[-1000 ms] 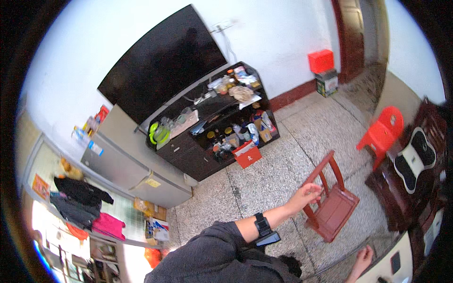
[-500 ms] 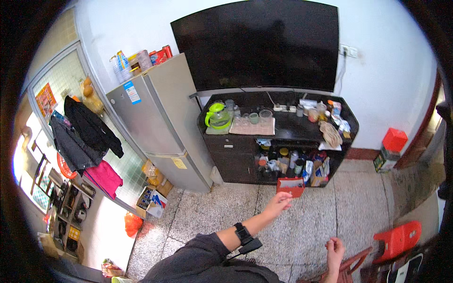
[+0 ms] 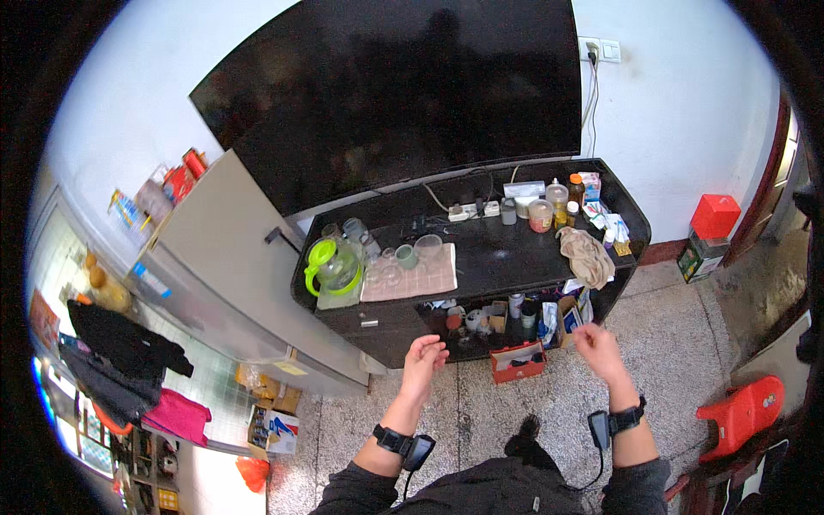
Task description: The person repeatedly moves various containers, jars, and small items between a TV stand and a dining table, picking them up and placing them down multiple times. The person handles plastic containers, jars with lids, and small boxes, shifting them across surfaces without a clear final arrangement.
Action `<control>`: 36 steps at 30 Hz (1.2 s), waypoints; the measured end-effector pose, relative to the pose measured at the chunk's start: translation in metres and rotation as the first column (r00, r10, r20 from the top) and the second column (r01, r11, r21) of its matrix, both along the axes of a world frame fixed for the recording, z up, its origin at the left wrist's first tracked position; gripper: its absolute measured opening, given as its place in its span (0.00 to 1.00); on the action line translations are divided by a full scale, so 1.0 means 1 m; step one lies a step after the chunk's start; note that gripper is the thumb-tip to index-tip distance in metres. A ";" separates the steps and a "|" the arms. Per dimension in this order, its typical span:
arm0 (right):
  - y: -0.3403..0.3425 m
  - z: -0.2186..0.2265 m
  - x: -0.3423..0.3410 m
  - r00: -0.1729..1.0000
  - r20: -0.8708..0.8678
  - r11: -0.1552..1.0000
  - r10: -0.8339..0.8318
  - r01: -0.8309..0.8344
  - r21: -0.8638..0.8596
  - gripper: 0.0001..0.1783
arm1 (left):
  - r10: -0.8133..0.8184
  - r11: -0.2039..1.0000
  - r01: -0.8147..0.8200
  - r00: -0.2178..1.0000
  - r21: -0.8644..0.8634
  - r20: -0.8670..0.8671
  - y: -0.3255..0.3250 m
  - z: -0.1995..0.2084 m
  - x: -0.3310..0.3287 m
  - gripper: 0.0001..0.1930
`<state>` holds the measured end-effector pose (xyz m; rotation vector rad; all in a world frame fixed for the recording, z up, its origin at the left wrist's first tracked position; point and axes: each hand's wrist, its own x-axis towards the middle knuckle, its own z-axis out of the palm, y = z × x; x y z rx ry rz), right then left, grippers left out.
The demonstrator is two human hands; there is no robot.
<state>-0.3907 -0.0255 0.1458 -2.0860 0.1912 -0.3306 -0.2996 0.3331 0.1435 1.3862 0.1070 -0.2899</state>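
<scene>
In front of a black cabinet (image 3: 515,249), both of my hands hang in the air and hold nothing that shows. My left hand (image 3: 424,356) is open, its fingers loosely bent, below the drawer front and left of a red box (image 3: 518,364) on the floor. My right hand (image 3: 598,348) is loosely open too, by the cabinet's open lower shelf. Atop the cabinet stand a lime-green-lidded glass pitcher (image 3: 333,268) and several glasses on a pink cloth (image 3: 412,283). A beige rag (image 3: 586,257) droops over the front edge near jars and bottles (image 3: 556,199).
A large television (image 3: 403,94) rises behind the cabinet. At left are a grey fridge (image 3: 232,232) and hanging clothes (image 3: 120,360). A red plastic stool (image 3: 745,416) is at right, and a red box on a green one (image 3: 705,236) stands by the wall.
The view has moved closer to the cabinet and tilted. My left hand has moved left in view, away from the red box; my right hand has risen toward the shelf.
</scene>
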 end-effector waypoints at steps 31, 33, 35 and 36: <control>-0.067 -0.140 0.372 0.940 -0.295 0.799 0.172 -0.309 -0.516 0.36 | -0.138 0.988 0.147 0.978 0.049 -0.153 -0.250 -0.042 0.347 0.13; -0.097 -0.130 0.389 0.926 -0.246 0.887 0.285 -0.352 -0.298 0.34 | -0.148 0.985 0.156 0.983 0.076 -0.105 -0.267 -0.050 0.358 0.17; -0.147 -0.119 0.399 0.968 -0.224 0.970 0.114 -0.158 -0.187 0.32 | -0.163 0.981 0.166 0.986 0.098 -0.035 -0.291 -0.064 0.372 0.22; -0.176 -0.113 0.401 0.966 -0.233 0.980 -0.109 0.065 -0.190 0.31 | -0.156 0.976 0.154 0.988 0.153 0.003 -0.307 -0.074 0.377 0.25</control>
